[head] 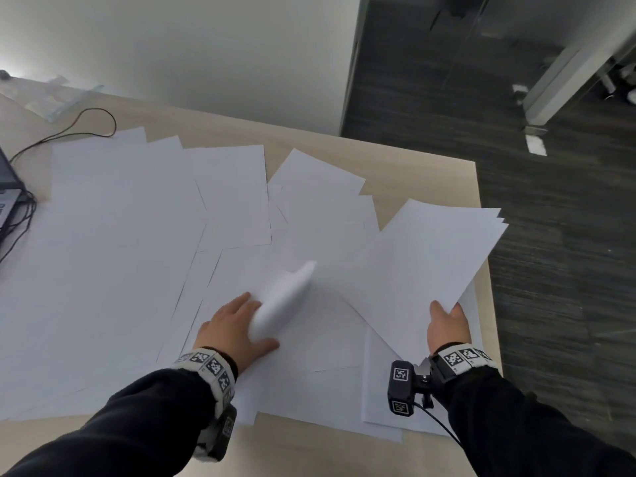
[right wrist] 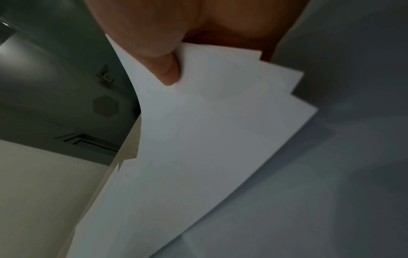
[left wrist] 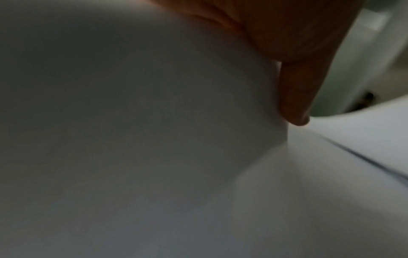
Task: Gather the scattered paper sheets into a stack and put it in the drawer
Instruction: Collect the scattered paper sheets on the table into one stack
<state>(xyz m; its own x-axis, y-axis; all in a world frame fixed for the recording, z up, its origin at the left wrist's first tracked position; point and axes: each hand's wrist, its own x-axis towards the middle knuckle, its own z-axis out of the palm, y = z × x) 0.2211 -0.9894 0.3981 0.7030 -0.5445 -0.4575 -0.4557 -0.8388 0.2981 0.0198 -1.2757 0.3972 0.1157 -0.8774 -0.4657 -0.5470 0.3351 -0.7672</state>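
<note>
Many white paper sheets (head: 113,256) lie scattered and overlapping across a light wooden table (head: 378,149). My right hand (head: 447,325) pinches a fanned bundle of several sheets (head: 423,266) by its near corner, lifted above the table's right side; the wrist view shows my thumb (right wrist: 167,69) on top of the bundle (right wrist: 198,139). My left hand (head: 237,325) grips the curled-up edge of one sheet (head: 282,297) in the middle of the table. The left wrist view shows that sheet (left wrist: 132,122) bulging against my fingers (left wrist: 295,97). No drawer is in view.
A laptop corner (head: 7,187) with black cables (head: 69,129) sits at the table's left edge. The table's right edge (head: 488,287) drops to dark carpet (head: 550,270). A white wall (head: 172,46) stands behind the table.
</note>
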